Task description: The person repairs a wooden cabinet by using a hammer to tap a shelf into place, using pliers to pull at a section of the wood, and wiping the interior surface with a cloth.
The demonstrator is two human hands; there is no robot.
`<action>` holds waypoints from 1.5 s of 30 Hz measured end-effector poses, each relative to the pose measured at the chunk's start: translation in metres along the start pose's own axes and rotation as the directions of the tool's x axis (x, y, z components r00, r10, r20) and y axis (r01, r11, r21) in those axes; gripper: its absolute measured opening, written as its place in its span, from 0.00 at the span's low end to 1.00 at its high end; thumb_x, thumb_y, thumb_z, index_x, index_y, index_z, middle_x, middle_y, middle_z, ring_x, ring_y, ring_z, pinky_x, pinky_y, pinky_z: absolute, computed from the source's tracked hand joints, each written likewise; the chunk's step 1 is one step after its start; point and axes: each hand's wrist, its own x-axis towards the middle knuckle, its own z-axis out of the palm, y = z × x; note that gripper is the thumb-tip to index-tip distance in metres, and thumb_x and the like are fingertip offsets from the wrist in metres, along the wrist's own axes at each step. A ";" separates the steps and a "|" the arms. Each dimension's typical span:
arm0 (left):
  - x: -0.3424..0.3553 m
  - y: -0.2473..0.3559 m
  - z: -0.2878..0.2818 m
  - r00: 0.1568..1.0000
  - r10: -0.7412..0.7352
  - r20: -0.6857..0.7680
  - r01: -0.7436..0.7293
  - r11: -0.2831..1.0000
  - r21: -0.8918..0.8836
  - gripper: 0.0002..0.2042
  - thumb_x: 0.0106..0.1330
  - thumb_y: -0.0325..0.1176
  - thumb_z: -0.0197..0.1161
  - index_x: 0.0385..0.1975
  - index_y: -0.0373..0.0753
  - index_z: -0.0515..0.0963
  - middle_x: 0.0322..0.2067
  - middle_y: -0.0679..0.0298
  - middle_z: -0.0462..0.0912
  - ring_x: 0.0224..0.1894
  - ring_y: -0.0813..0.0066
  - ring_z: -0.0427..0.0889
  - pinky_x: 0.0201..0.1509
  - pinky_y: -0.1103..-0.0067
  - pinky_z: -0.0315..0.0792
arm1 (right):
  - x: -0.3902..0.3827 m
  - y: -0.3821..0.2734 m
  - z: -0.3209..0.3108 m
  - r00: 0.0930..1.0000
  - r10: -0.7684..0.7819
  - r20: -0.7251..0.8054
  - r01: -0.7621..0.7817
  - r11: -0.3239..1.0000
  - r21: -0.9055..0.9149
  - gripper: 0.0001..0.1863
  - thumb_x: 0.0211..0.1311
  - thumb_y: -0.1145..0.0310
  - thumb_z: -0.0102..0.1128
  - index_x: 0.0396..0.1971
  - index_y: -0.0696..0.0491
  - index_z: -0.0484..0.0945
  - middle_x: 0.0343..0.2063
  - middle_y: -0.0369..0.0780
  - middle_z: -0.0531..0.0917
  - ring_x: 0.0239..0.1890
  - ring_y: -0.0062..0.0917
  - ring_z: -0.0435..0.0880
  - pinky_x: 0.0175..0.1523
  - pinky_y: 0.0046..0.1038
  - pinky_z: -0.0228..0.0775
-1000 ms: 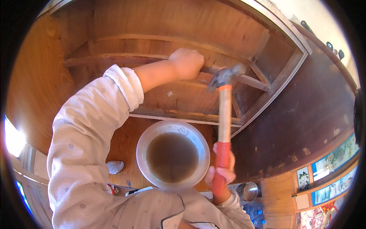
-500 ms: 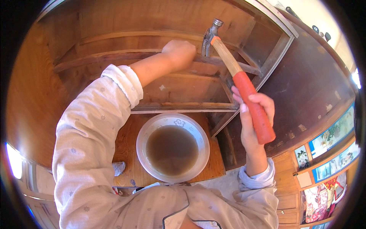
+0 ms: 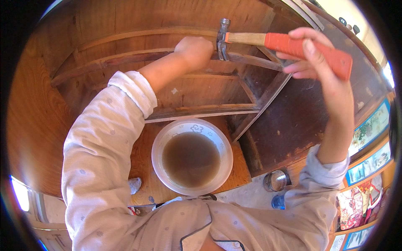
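Observation:
My right hand (image 3: pixel 316 58) is wrapped round the red grip of a claw hammer (image 3: pixel 247 39), which has a bare wooden shaft section and a steel head. The handle lies nearly level, and the head is just right of my left hand. My left hand (image 3: pixel 194 52) is closed in a fist against the middle wooden rail (image 3: pixel 140 57) of a brown wooden furniture frame. Its fingertips and anything in them are hidden. Below the frame, a pale basin (image 3: pixel 229 157) with a flower print holds murky brown water.
The basin stands on a wooden board (image 3: pixel 142 167), with a crumpled grey cloth (image 3: pixel 135 185) at its left. A glass jar (image 3: pixel 275 180) and a blue cup (image 3: pixel 278 201) are on the floor at right. A cabinet with picture panels (image 3: pixel 370 167) and folded fabrics rises at far right.
My right hand has risen and moved right, turning the hammer from a steep slant to nearly level. The hammer head has shifted slightly left, closer to my left fist, which stays at the rail.

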 end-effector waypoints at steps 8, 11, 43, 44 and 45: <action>0.003 0.005 0.000 1.000 0.002 -0.003 -0.003 1.000 -0.029 0.08 0.54 0.32 0.61 0.27 0.35 0.83 0.32 0.49 0.84 0.37 0.53 0.84 0.41 0.65 0.78 | 0.030 -0.021 -0.085 0.973 -0.096 0.209 0.145 0.962 -0.233 0.33 0.67 0.42 0.40 0.58 0.55 0.69 0.33 0.40 0.83 0.23 0.13 0.80 0.31 0.12 0.77; 0.006 0.005 0.003 0.999 0.027 -0.019 -0.028 0.999 -0.030 0.08 0.55 0.32 0.61 0.27 0.35 0.83 0.32 0.49 0.84 0.37 0.53 0.84 0.41 0.64 0.78 | 0.007 -0.043 -0.065 0.963 0.180 0.199 -0.133 0.964 -0.229 0.31 0.58 0.47 0.52 0.55 0.54 0.69 0.32 0.39 0.82 0.22 0.16 0.81 0.26 0.14 0.75; 0.004 -0.001 -0.006 0.995 0.038 0.091 -0.027 0.993 -0.116 0.10 0.54 0.26 0.58 0.32 0.30 0.82 0.36 0.46 0.83 0.41 0.50 0.83 0.46 0.64 0.77 | -0.139 0.100 0.205 0.909 0.359 -0.212 -0.363 0.932 0.025 0.20 0.64 0.66 0.57 0.51 0.58 0.64 0.30 0.53 0.80 0.33 0.48 0.82 0.36 0.38 0.73; 0.004 -0.002 -0.006 0.996 0.046 0.081 -0.036 0.992 -0.123 0.10 0.54 0.27 0.58 0.32 0.30 0.82 0.36 0.46 0.83 0.41 0.50 0.83 0.46 0.64 0.77 | -0.140 0.106 0.213 0.912 0.354 -0.206 -0.357 0.934 0.024 0.20 0.64 0.66 0.57 0.51 0.58 0.64 0.30 0.53 0.80 0.33 0.48 0.82 0.36 0.38 0.73; 0.005 -0.003 -0.005 0.996 0.054 0.070 -0.045 0.990 -0.131 0.10 0.54 0.27 0.58 0.32 0.30 0.82 0.36 0.46 0.83 0.41 0.50 0.83 0.45 0.64 0.77 | -0.141 0.112 0.220 0.905 0.372 -0.207 -0.365 0.928 0.074 0.20 0.64 0.66 0.57 0.51 0.58 0.64 0.30 0.53 0.80 0.33 0.48 0.82 0.36 0.38 0.73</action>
